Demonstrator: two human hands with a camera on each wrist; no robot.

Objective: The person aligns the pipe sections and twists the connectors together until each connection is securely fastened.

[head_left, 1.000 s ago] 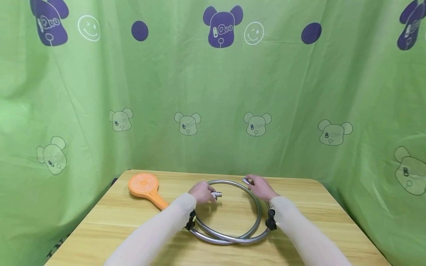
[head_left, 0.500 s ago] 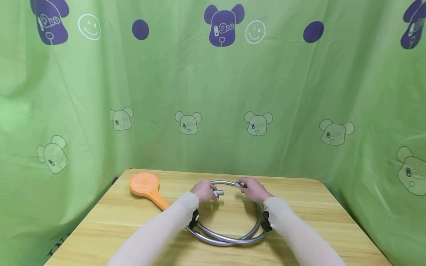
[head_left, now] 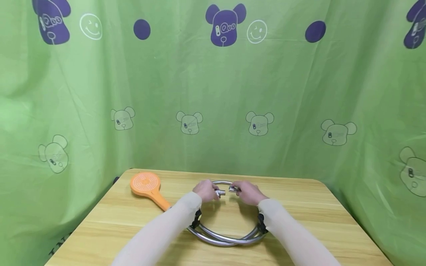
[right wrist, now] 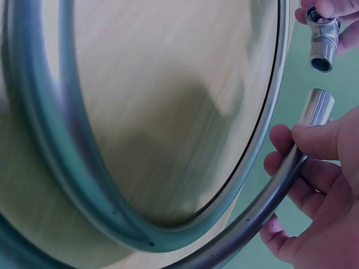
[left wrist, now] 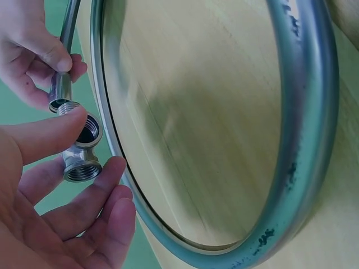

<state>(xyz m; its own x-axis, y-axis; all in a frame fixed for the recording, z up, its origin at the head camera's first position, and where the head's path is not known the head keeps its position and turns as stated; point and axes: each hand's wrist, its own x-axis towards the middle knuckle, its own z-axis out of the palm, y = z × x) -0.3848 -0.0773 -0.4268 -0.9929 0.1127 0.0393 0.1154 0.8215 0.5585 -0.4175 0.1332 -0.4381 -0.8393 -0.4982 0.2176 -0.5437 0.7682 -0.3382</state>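
Note:
A chrome tee fitting [right wrist: 323, 43] with a threaded outlet is pinched in my left hand [head_left: 205, 191]; two of its threaded openings show in the left wrist view. My right hand [head_left: 247, 192] grips the flexible metal shower hose [right wrist: 269, 196] just behind its smooth end nut [right wrist: 318, 105], thumb along one side. Nut and threaded outlet face each other, with a small gap between them in the right wrist view. The rest of the hose lies coiled in loops below both hands, partly hidden by the wrists.
An orange shower head [head_left: 145, 183] lies at the left of the wooden table [head_left: 299, 221], its handle end hidden behind the left forearm. A green printed curtain [head_left: 213, 147] hangs behind the table and along both sides.
My right hand has moved left with the hose end, turning it towards the tee fitting and closing most of the distance. The left hand keeps its pinch and shifts only slightly right.

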